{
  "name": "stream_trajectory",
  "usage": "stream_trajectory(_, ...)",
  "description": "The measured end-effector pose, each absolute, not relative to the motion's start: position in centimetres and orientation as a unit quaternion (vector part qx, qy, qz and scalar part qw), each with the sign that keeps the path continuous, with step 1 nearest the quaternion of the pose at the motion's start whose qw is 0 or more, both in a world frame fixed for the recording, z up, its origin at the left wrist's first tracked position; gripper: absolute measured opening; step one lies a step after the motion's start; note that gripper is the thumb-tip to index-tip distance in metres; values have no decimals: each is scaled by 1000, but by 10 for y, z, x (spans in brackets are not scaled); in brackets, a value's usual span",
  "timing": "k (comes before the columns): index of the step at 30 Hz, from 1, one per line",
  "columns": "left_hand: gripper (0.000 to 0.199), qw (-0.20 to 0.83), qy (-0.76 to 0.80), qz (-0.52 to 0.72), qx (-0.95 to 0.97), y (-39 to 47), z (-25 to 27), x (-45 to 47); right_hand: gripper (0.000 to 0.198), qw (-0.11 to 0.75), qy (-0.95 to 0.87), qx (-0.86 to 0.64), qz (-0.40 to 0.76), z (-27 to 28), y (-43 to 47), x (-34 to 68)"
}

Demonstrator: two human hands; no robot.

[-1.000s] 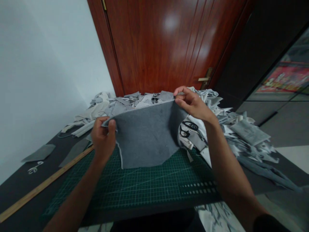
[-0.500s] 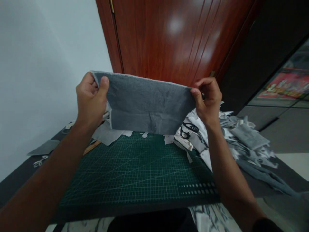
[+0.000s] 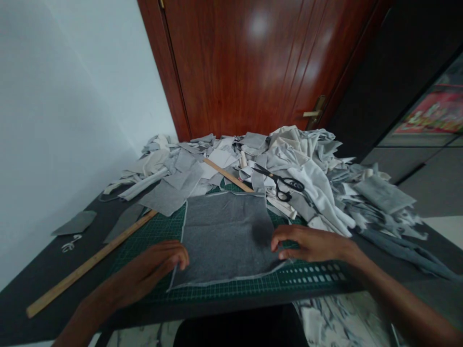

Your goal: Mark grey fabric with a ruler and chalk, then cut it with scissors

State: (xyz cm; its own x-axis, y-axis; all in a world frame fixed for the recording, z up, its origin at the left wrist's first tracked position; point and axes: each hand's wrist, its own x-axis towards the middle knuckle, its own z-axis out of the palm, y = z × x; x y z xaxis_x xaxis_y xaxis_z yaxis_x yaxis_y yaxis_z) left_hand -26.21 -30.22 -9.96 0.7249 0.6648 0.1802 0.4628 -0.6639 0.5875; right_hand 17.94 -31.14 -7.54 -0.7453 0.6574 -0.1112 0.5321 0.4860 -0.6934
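A grey fabric piece (image 3: 227,236) with pale stitched edges lies spread on the green cutting mat (image 3: 152,241). Faint creases cross it. My left hand (image 3: 159,265) is at its left edge, fingers loosely bent; I see nothing held, and whether the fingertips touch the edge is unclear. At the right edge hovers my right hand (image 3: 304,243), thumb and fingers apart with nothing between them, casting a shadow on the fabric. Black-handled scissors (image 3: 278,182) rest on scraps beyond the fabric's far right corner.
Grey and white fabric scraps (image 3: 311,168) are heaped along the back and right of the dark table (image 3: 39,284). One wooden strip (image 3: 94,260) lies slanted at left, another wooden strip (image 3: 227,174) among the scraps. Behind stands a brown door (image 3: 231,72).
The grey fabric, held up by its top corners between both hands, has come down flat onto the mat. Both hands have lowered toward me and let go of those corners.
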Motion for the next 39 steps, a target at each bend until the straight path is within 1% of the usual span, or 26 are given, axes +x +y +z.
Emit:
stream_trajectory(2,45,305,297,186,885,-294,-101,-247,23,117,-869,-329,351,-85,-296,171)
stream_trajectory(3,45,316,294,183,883,-287,-100,-237,22,133,-875,-317,340,-88,-285,166)
stream_trajectory(4,44,305,299,186,885,-278,-100,-226,22,148,-883,-306,323,-91,-272,159)
stream_trajectory(6,38,263,305,191,895,-258,-103,-203,22,161,-903,-287,278,-100,-246,146)
stream_trajectory(9,30,174,336,217,900,-227,-118,-174,30,198,-916,-303,176,-121,-214,125)
stream_trajectory(11,32,129,353,228,898,-212,-133,-164,32,213,-908,-345,103,-138,-203,114)
stream_trajectory(13,38,101,367,227,896,-204,-148,-162,34,224,-899,-371,65,-151,-200,108)
stream_trajectory(16,44,74,390,210,894,-201,-163,-168,29,240,-898,-363,65,-158,-203,108)
stream_trajectory(18,46,57,401,195,893,-203,-167,-171,23,268,-889,-365,76,-155,-205,112)
stream_trajectory(21,50,32,407,173,896,-206,-169,-172,20,319,-849,-416,64,-149,-203,119)
stream_trajectory(23,54,18,406,160,900,-208,-169,-170,20,329,-821,-465,37,-145,-199,122)
stream_trajectory(28,59,11,397,167,902,-207,-170,-170,24,287,-791,-540,-26,-131,-180,121)
stream_trajectory(31,54,10,416,205,886,-201,-169,-173,30,214,-787,-579,-19,-119,-165,116)
stream_trajectory(35,47,-4,458,244,855,-188,-174,-179,33,109,-773,-625,2,-109,-150,99)
stream_trajectory(37,46,-5,468,250,848,-182,-178,-182,37,77,-764,-640,-3,-109,-144,90)
stream_trajectory(39,45,-4,467,255,847,-178,-180,-184,36,64,-752,-655,-4,-110,-138,82)
